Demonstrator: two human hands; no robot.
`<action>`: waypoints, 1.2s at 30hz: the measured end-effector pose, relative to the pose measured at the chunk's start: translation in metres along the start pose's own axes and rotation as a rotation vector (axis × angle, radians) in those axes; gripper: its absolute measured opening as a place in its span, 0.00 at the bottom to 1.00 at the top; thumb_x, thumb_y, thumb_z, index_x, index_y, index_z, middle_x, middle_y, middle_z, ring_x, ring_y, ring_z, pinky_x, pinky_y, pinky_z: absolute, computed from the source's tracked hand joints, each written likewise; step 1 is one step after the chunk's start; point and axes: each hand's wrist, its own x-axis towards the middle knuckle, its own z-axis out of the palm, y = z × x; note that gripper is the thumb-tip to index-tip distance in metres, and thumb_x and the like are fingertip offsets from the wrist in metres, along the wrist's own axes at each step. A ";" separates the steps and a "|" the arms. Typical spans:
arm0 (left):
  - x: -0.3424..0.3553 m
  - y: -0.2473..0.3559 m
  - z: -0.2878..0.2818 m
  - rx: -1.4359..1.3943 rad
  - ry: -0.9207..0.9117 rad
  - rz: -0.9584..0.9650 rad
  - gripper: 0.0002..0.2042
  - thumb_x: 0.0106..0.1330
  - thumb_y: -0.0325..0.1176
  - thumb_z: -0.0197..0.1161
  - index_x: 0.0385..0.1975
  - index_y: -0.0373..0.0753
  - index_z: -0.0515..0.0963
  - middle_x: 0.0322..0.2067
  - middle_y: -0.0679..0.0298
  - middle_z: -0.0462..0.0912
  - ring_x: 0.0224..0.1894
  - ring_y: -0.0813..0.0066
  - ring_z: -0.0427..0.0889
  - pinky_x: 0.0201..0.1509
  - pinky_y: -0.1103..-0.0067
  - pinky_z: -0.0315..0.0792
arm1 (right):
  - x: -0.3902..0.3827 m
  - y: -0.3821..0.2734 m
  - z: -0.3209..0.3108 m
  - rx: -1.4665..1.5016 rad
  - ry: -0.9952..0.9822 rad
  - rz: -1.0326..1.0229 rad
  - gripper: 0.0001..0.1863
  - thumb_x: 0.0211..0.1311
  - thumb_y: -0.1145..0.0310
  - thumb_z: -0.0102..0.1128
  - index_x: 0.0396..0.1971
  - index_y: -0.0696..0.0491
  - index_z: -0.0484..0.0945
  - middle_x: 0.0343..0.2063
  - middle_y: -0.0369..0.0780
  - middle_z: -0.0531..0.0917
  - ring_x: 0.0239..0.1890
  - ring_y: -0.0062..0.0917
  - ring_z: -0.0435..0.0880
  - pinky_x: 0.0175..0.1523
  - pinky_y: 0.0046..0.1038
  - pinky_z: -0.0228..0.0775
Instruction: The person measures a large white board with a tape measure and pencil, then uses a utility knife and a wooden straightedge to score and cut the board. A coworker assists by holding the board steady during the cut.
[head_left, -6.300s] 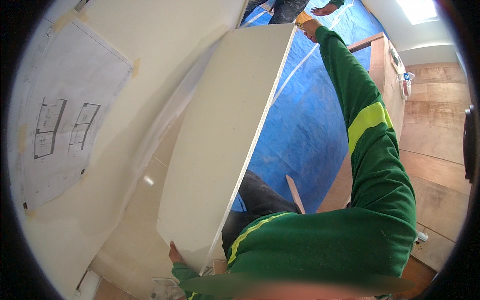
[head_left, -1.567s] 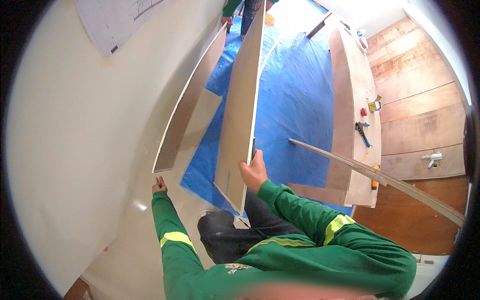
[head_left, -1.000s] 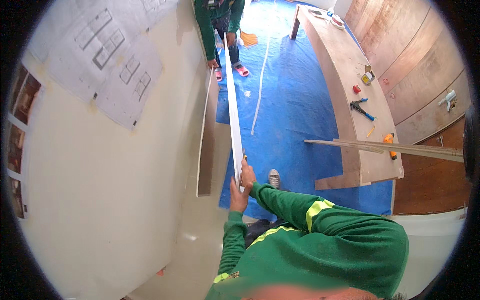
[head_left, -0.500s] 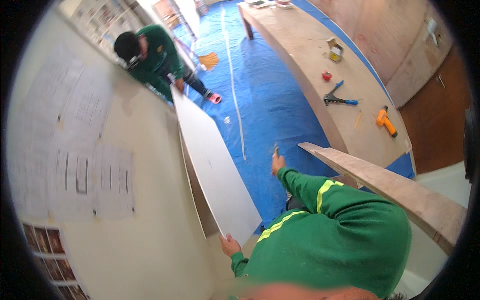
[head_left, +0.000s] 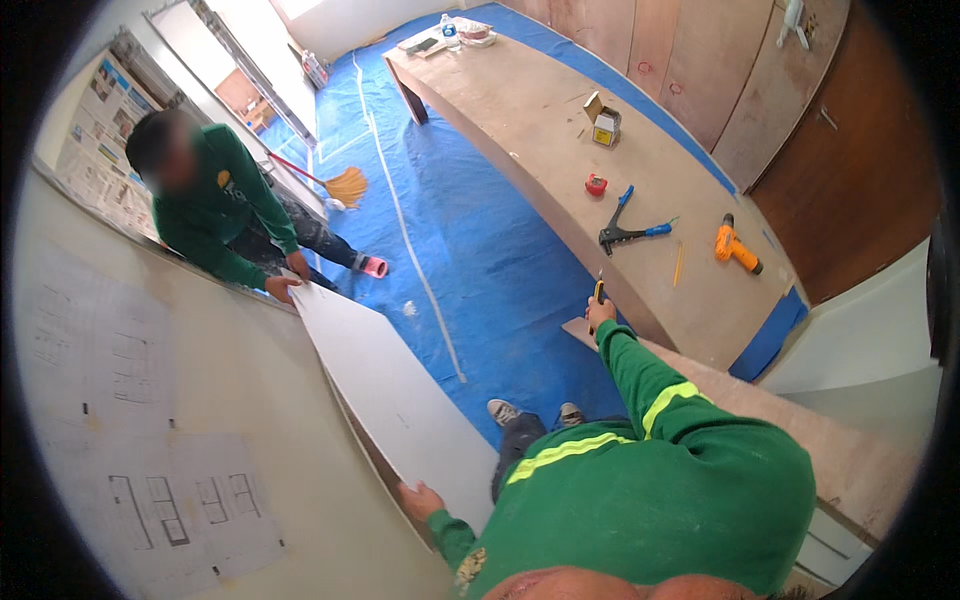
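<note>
My left hand [head_left: 422,500] grips the near edge of a long white panel [head_left: 400,400], fingers curled over its rim. The panel stands tilted against the wall at my left. In my right hand [head_left: 602,312] is a yellow-and-black utility knife [head_left: 599,291], closed in the fingers and pointing away from me. This hand is held out beside the long table's near side, apart from the panel. At the panel's far end, a co-worker [head_left: 225,200] in a green top holds its edge with both hands.
The wooden table [head_left: 520,120] bears an orange drill [head_left: 737,245], a hand riveter [head_left: 630,228], a pencil [head_left: 678,264], a red tape measure [head_left: 596,185] and a small box [head_left: 605,125]. Planks [head_left: 770,410] lie at my right. Blue sheeting [head_left: 480,270] covers the floor; a broom [head_left: 347,187] lies beyond.
My right hand has swung out toward the table with the knife. My left hand stays on the panel. The co-worker is more upright, and the whole view has shifted.
</note>
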 end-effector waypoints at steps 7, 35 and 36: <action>0.158 0.079 0.018 -0.079 -0.082 0.044 0.15 0.72 0.33 0.58 0.56 0.37 0.72 0.46 0.42 0.85 0.50 0.40 0.84 0.55 0.53 0.75 | 0.026 -0.002 -0.039 0.233 -0.111 0.085 0.18 0.70 0.62 0.62 0.51 0.60 0.79 0.34 0.40 0.85 0.36 0.29 0.84 0.38 0.38 0.78; 0.284 0.087 0.051 -0.031 -0.179 -0.392 0.25 0.70 0.44 0.66 0.58 0.31 0.76 0.55 0.41 0.81 0.59 0.41 0.80 0.64 0.57 0.72 | 0.201 -0.032 -0.155 -0.045 0.534 0.439 0.31 0.74 0.49 0.56 0.50 0.68 0.82 0.44 0.52 0.88 0.44 0.43 0.90 0.49 0.43 0.84; 0.289 0.088 0.049 -0.033 -0.194 -0.347 0.25 0.68 0.44 0.67 0.57 0.32 0.77 0.55 0.41 0.82 0.58 0.41 0.80 0.63 0.57 0.73 | 0.197 -0.036 -0.160 -0.069 0.555 0.465 0.31 0.74 0.48 0.55 0.49 0.69 0.82 0.44 0.53 0.88 0.44 0.44 0.90 0.48 0.43 0.84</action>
